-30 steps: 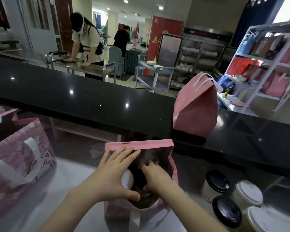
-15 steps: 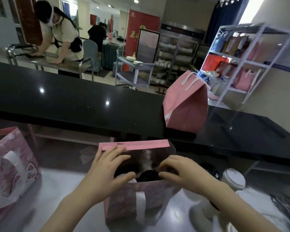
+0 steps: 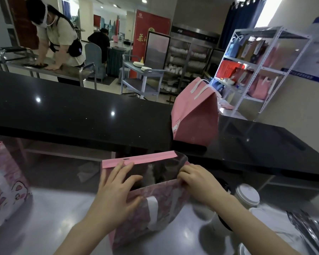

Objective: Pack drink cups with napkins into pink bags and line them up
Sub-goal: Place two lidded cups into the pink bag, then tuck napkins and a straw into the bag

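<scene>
A pink patterned bag [image 3: 160,208] stands open on the steel worktop in front of me, its dark inside showing. My left hand [image 3: 114,192] lies spread over the bag's left rim, thumb on the near wall. My right hand [image 3: 197,183] pinches the near wall's top edge at the bag's right corner. What is inside the bag is too dark to tell. A closed pink bag [image 3: 195,118] with white handles stands on the black counter behind. White-lidded drink cups [image 3: 248,195] stand to the right of my right arm.
Another pink bag [image 3: 6,183] with a cartoon print stands at the left edge. The raised black counter [image 3: 81,111] runs across behind the worktop [image 3: 44,218]. Metal tongs [image 3: 309,230] lie at the far right. A person works at a steel table [image 3: 63,68] beyond; shelves [image 3: 265,70] hold more bags.
My right hand has come out of the bag and now grips its right rim. The camera turned right, so the left bag slid toward the frame edge.
</scene>
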